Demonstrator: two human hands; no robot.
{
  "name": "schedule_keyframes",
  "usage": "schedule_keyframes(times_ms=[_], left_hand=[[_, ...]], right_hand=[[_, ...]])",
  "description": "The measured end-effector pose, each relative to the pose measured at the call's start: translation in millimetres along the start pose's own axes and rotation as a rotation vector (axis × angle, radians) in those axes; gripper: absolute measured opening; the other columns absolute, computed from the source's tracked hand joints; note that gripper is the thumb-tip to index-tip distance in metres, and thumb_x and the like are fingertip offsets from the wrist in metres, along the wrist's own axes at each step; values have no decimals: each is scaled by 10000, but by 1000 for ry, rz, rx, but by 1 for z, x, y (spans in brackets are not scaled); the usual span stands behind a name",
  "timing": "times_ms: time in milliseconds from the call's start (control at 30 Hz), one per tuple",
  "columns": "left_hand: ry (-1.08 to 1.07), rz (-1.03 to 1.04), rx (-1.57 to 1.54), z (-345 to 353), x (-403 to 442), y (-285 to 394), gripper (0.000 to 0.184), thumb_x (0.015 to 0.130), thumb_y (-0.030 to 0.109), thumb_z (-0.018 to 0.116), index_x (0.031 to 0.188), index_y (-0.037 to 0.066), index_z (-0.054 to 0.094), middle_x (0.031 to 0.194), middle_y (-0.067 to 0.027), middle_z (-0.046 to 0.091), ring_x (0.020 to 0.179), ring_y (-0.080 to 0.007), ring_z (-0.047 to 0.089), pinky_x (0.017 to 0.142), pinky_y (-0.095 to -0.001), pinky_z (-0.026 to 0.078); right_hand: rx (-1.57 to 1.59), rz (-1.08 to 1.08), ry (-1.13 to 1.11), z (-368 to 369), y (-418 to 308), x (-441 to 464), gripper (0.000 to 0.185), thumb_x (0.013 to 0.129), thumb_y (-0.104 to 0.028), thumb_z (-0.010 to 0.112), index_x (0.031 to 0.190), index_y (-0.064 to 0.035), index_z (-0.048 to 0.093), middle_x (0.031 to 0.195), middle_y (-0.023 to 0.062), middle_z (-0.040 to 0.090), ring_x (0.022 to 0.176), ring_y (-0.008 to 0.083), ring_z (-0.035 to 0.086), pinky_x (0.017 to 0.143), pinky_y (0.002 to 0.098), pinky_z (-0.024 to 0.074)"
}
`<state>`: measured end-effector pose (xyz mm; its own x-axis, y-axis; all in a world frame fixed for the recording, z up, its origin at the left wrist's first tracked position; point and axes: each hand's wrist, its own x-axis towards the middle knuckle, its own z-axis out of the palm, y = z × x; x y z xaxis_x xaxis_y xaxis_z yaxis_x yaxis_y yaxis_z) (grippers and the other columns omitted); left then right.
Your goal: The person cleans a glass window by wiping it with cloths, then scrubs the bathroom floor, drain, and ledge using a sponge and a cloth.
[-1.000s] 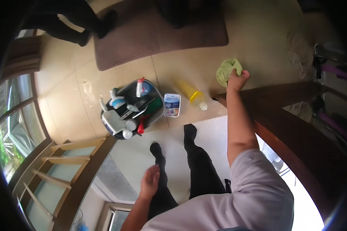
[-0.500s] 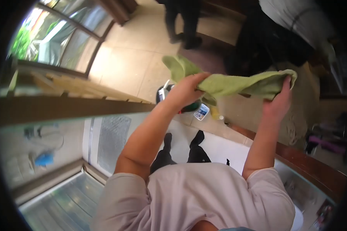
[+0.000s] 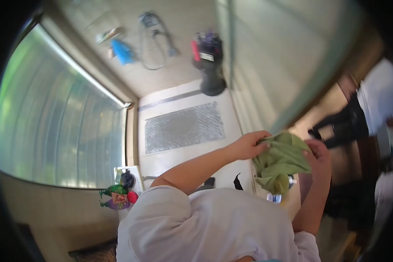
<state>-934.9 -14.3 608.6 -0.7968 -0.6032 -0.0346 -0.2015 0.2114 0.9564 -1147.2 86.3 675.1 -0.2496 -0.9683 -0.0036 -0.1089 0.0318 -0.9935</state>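
Left hand (image 3: 252,146) and right hand (image 3: 318,152) both have a closed grip on the cloth (image 3: 284,157); kinda bunched, so folds might slip out if either slackens.

The soft, crumpled fabric cloth (image 3: 281,157) is a plain olive green, its folds shading darker. The wearer's short-sleeved cotton-like shirt (image 3: 214,227) is pale pinkish grey, unpatterned. A rectangular textured mat (image 3: 183,126) shows mottled silvery grey against the white smooth floor (image 3: 159,168). The tall ribbed window (image 3: 61,118) carries vertical streaks of misty green and grey. Among the bottles, one is green (image 3: 116,189), another purple (image 3: 117,204). Another person's top (image 3: 377,100) is white, their trousers (image 3: 351,122) black.
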Motion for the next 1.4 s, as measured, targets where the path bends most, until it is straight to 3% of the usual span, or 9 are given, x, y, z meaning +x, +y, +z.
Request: schedule_keyframes(times_ms=[300,433,667,800,900,1067,1133,1267,1400], left_hand=[[361,-305,273,-195,-114,-80,288,758,295,611,954,85,599,892,-134,603,857,-260,571,758,-348,433],[498,-273,51,-286,-144,-58,296,769,301,645,972,85,624,820,-11,635,746,-69,539,680,-265,442],[843,-121,-324,-395,-174,45,356,856,303,521,966,-30,583,846,-94,620,730,-141,593,686,-265,489],[1092,197,-759,-437,-221,40,318,852,278,524,924,-25,584,869,-109,616,734,-160,606,673,-280,507],[1426,45,-723,-457,-271,1,354,842,314,529,949,-20,577,859,-116,618,731,-187,613,659,-291,513],[1643,-204,-629,-497,-319,-11,356,831,329,545,947,-6,585,860,-92,618,751,-162,598,660,-303,501],[1632,-329,-414,-522,-324,-13,378,824,348,556,1003,16,576,887,-80,611,766,-142,581,670,-291,489],[1149,-512,181,-590,-322,-55,397,836,342,530,1145,95,523,1046,-101,576,885,-188,556,813,-316,428],[522,-514,759,-630,-304,-74,171,795,202,492,808,105,632,1086,-95,541,920,-270,554,775,-378,437]], right_hand=[[-181,-342,-232,185,-11,136,166,811,33,463,944,9,560,895,51,576,812,85,538,721,219,426],[-271,-335,-129,235,-4,229,179,822,-1,488,988,-6,557,910,56,575,841,105,535,762,229,419],[1020,-160,-887,372,-71,345,483,796,-166,605,1213,-19,411,1097,89,536,986,156,515,867,289,406],[-36,-174,-1255,475,-38,369,570,704,-127,693,1200,-10,437,1092,53,552,987,147,515,875,279,390],[121,-180,-1316,557,-36,370,539,689,-104,688,1175,-29,465,1090,57,557,979,154,512,865,292,391],[-88,-887,-862,675,-31,359,511,701,-121,670,1163,-70,456,1105,85,522,973,193,495,824,306,395],[78,-819,-1145,731,-8,329,509,758,-99,640,1217,-86,421,1139,52,500,1020,145,475,842,284,382],[523,166,-1533,828,25,277,608,877,-463,388,1335,-103,213,1332,48,302,1219,175,303,937,310,314],[777,521,-1675,921,38,254,554,884,-355,432,1325,-75,245,1305,56,349,1184,179,355,948,314,321]])
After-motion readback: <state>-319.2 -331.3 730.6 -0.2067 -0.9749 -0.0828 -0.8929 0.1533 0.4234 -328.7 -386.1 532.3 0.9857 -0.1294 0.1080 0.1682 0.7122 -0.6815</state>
